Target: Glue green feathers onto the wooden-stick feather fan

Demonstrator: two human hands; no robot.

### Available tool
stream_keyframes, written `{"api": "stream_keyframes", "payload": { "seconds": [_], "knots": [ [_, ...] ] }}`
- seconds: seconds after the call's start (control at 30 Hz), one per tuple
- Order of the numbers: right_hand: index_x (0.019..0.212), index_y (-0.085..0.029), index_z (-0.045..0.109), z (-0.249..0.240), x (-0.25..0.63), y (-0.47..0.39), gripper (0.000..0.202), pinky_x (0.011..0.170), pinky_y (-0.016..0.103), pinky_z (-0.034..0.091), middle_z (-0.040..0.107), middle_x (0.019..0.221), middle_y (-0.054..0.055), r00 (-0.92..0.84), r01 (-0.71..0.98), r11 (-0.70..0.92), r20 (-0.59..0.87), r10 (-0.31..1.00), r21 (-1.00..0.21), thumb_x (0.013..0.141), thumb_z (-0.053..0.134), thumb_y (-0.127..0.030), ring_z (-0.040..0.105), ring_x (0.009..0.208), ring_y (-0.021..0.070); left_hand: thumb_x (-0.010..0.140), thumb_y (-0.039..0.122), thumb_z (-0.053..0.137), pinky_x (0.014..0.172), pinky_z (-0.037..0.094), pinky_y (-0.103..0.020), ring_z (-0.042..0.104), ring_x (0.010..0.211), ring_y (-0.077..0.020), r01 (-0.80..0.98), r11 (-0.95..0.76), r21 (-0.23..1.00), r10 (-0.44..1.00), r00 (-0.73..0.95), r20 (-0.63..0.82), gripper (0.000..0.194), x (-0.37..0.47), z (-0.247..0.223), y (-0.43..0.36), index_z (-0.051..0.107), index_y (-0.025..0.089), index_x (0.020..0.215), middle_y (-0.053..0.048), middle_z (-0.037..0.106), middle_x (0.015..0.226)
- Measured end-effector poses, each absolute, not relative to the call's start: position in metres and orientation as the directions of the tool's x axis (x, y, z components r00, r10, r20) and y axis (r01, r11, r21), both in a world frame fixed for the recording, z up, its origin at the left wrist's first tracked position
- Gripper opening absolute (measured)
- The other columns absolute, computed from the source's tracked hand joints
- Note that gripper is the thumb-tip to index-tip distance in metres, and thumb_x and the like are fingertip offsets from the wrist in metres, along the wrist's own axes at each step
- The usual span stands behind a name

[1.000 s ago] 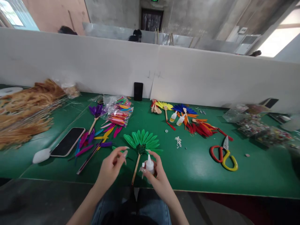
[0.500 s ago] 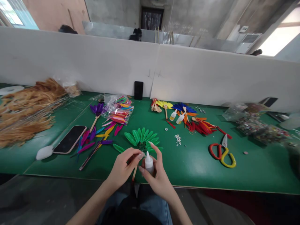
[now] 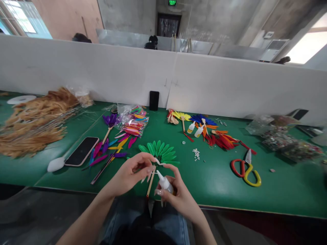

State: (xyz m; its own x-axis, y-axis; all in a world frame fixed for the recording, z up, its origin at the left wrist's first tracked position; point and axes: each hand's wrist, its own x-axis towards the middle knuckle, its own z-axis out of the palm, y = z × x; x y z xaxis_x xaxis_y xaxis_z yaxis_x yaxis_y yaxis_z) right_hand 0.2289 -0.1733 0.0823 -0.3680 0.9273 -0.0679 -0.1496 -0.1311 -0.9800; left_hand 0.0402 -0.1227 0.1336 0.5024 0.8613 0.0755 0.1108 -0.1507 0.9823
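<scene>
My right hand (image 3: 176,190) is wrapped round a small white glue bottle (image 3: 165,182), its nozzle tilted up to the left. My left hand (image 3: 135,172) has thumb and fingers bent close to the nozzle tip; whatever it pinches is too small to make out. Just beyond both hands lies a fan of green feathers (image 3: 163,152) with a dark centre. Its wooden stick (image 3: 151,183) runs toward the table's front edge between the hands. My fingertips partly hide the fan's lower middle.
Red-and-yellow scissors (image 3: 246,170), white beads (image 3: 196,154) and two glue bottles (image 3: 191,127) lie to the right. Leftward are a phone (image 3: 81,151), loose coloured feathers (image 3: 119,146) and tan fibres (image 3: 38,122). A white partition (image 3: 114,75) stands behind.
The glue bottle has tilted from upright toward the left. My left hand has shifted slightly left, and the right forefinger now reaches across above the nozzle. The whole view has shifted a little.
</scene>
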Motion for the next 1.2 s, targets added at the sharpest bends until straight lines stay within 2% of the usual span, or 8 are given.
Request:
{"api": "stream_keyframes", "payload": {
  "seconds": [0.07,0.2,0.33,0.43,0.63,0.87,1.03,1.2],
  "knots": [
    [0.123,-0.026,0.039,0.082,0.232,-0.172,0.053,0.054,0.020,0.040,0.052,0.078,-0.003,-0.343,-0.125,-0.122,-0.072,0.936,-0.985,0.078,0.066,-0.033,0.045,0.061,0.0085,0.087,0.027,0.051,0.058,0.041,-0.021,0.049,0.062,-0.0089,0.082,-0.142,0.986,0.825,0.560,0.072,0.020,0.037,0.134,-0.129,0.046,0.024,0.106,0.003,0.051,0.076],
    [0.117,-0.022,0.052,0.079,0.237,-0.170,0.049,0.054,0.020,0.038,0.050,0.076,-0.002,-0.308,-0.080,-0.071,-0.043,0.950,-0.994,0.074,0.068,-0.041,0.043,0.061,0.0087,0.091,0.028,0.044,0.064,0.037,-0.024,0.045,0.067,-0.0093,0.231,-0.149,0.961,0.793,0.609,-0.023,0.009,0.034,0.132,-0.135,0.048,0.023,0.097,0.000,0.051,0.093],
    [0.113,-0.016,0.056,0.078,0.235,-0.169,0.047,0.048,0.021,0.037,0.047,0.066,-0.002,-0.286,-0.080,-0.040,-0.016,0.958,-0.996,0.088,0.042,-0.053,0.042,0.052,0.0082,0.092,0.028,0.038,0.063,0.034,-0.025,0.040,0.065,-0.0106,0.211,0.020,0.977,0.799,0.584,-0.142,0.020,0.040,0.127,-0.131,0.036,0.027,0.112,0.004,0.049,0.076],
    [0.102,-0.015,0.062,0.080,0.230,-0.169,0.043,0.044,0.019,0.034,0.046,0.061,-0.003,-0.256,-0.042,-0.064,-0.051,0.965,-0.997,0.090,0.040,-0.050,0.041,0.047,0.0069,0.093,0.029,0.036,0.063,0.033,-0.025,0.039,0.063,-0.0105,0.184,0.052,0.982,0.848,0.511,-0.141,0.020,0.046,0.125,-0.130,0.036,0.026,0.113,0.005,0.045,0.071],
    [0.098,-0.014,0.061,0.082,0.224,-0.172,0.041,0.042,0.018,0.031,0.047,0.061,-0.003,-0.265,0.028,-0.057,-0.063,0.962,-0.998,0.090,0.041,-0.049,0.039,0.045,0.0062,0.091,0.033,0.039,0.058,0.033,-0.024,0.040,0.058,-0.0109,0.170,0.018,0.985,0.885,0.456,-0.095,0.025,0.058,0.123,-0.130,0.039,0.023,0.114,0.006,0.044,0.063],
    [0.081,-0.014,0.058,0.085,0.222,-0.172,0.043,0.050,0.020,0.033,0.047,0.062,-0.001,-0.229,0.166,0.030,-0.009,0.973,-0.986,0.093,0.032,-0.047,0.041,0.054,0.0093,0.090,0.036,0.041,0.047,0.024,-0.023,0.030,0.049,-0.0096,0.187,-0.046,0.981,0.913,0.406,-0.034,0.026,0.063,0.121,-0.128,0.044,0.020,0.111,0.009,0.032,0.052],
    [0.076,-0.015,0.055,0.089,0.222,-0.174,0.042,0.051,0.021,0.032,0.047,0.062,-0.002,-0.221,0.219,0.051,0.001,0.975,-0.974,0.095,0.030,-0.044,0.041,0.055,0.0097,0.089,0.036,0.043,0.046,0.021,-0.022,0.027,0.047,-0.0092,0.208,-0.034,0.978,0.924,0.380,-0.049,0.024,0.064,0.121,-0.127,0.046,0.021,0.108,0.009,0.030,0.050],
    [0.076,-0.016,0.053,0.094,0.221,-0.175,0.036,0.054,0.021,0.032,0.048,0.064,-0.001,-0.240,0.321,0.151,0.073,0.968,-0.935,0.096,0.031,-0.036,0.043,0.058,0.0104,0.089,0.035,0.043,0.045,0.020,-0.022,0.027,0.046,-0.0090,0.237,-0.034,0.971,0.932,0.359,-0.055,0.022,0.066,0.121,-0.125,0.048,0.020,0.104,0.009,0.029,0.049]
  ]
}}
